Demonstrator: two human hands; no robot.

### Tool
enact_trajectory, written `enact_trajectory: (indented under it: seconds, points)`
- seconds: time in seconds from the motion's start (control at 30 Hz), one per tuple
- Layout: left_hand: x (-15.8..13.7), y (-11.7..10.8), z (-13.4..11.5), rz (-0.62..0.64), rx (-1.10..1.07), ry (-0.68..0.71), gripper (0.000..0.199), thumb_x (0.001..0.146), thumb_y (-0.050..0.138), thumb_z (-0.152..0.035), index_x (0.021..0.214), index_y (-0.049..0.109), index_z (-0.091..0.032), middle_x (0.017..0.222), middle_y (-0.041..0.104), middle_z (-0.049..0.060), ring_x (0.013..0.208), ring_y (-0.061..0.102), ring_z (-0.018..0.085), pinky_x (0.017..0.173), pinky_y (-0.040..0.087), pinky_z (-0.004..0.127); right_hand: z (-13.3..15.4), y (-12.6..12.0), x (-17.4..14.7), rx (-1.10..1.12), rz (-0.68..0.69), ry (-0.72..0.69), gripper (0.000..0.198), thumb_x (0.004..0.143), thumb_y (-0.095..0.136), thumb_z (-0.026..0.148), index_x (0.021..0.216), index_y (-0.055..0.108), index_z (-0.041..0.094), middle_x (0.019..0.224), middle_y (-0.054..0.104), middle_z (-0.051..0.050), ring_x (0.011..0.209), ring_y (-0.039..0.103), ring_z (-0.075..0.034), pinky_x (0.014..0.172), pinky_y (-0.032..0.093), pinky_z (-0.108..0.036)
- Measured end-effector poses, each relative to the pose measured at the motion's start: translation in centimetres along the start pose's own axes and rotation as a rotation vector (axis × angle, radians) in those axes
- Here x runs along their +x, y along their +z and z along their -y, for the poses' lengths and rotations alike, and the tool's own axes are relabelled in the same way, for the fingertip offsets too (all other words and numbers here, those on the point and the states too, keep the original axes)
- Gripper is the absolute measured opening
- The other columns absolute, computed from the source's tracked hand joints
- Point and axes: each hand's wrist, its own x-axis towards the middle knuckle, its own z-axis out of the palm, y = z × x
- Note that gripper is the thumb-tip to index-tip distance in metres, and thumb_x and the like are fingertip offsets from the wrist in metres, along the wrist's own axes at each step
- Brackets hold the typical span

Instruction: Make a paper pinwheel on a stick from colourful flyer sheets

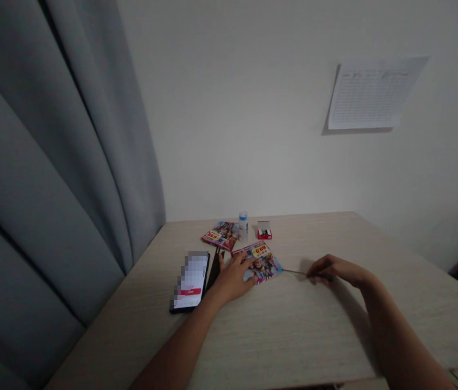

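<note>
My left hand (235, 279) lies flat with its fingers spread over the left side of a colourful printed leaflet (268, 266), covering part of it. Off to the right, my right hand (330, 269) is closed around the dark handle of a slim tool with a thin metal shaft (294, 272). The shaft's far end meets the leaflet's right corner; whether it lies on or under the paper I cannot tell. Just left of my left hand is a dark, narrow flat item (214, 269), partly hidden by the hand. A phone (190, 281) with a lit screen rests beside it.
Farther back are a second leaflet (223, 234), a small clear bottle with a blue band (243, 226) and a little open red box (265, 233). A grey curtain (70, 135) hangs along the table's left side. A printed sheet (371, 97) is on the wall behind.
</note>
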Motion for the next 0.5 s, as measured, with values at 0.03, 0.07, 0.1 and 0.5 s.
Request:
enact_trajectory:
  seconds: [0.03,0.07,0.1,0.5]
  points:
    - [-0.01,-0.07,0.01,-0.003,-0.005,0.004,0.056,0.090,0.062,-0.043,0.144,0.050,-0.034,0.150,0.047,0.009,0.141,0.040,0.031,0.119,-0.003,0.067,0.19,0.18,0.05,-0.001,0.010,0.002,0.039,0.064,0.058,0.026,0.093,0.081,0.014,0.075,0.072,-0.006,0.063,0.056,-0.015,0.060,0.041,-0.025]
    - [-0.04,-0.13,0.02,-0.005,-0.009,0.008,0.054,0.090,0.062,-0.043,0.143,0.051,-0.033,0.149,0.048,0.009,0.141,0.040,0.030,0.119,-0.003,0.067,0.36,0.33,0.08,-0.005,0.023,0.004,0.038,0.065,0.058,0.027,0.093,0.081,0.013,0.075,0.072,-0.006,0.063,0.056,-0.015,0.060,0.041,-0.025]
    - [-0.09,-0.17,0.03,-0.005,-0.012,0.015,0.053,0.091,0.062,-0.043,0.142,0.052,-0.034,0.149,0.048,0.009,0.141,0.041,0.030,0.120,-0.003,0.066,0.49,0.46,0.09,-0.010,0.033,0.004,0.037,0.066,0.060,0.028,0.093,0.080,0.013,0.076,0.072,-0.006,0.063,0.055,-0.014,0.060,0.041,-0.025]
    - [0.14,0.10,-0.06,0.032,0.053,0.046,0.052,0.094,0.053,-0.033,0.143,0.047,-0.051,0.157,0.038,0.001,0.148,0.025,0.036,0.111,-0.002,0.078,0.35,0.62,0.10,0.010,0.088,0.022,0.036,0.069,0.064,0.032,0.095,0.079,0.012,0.081,0.072,-0.007,0.061,0.053,-0.013,0.058,0.041,-0.024]
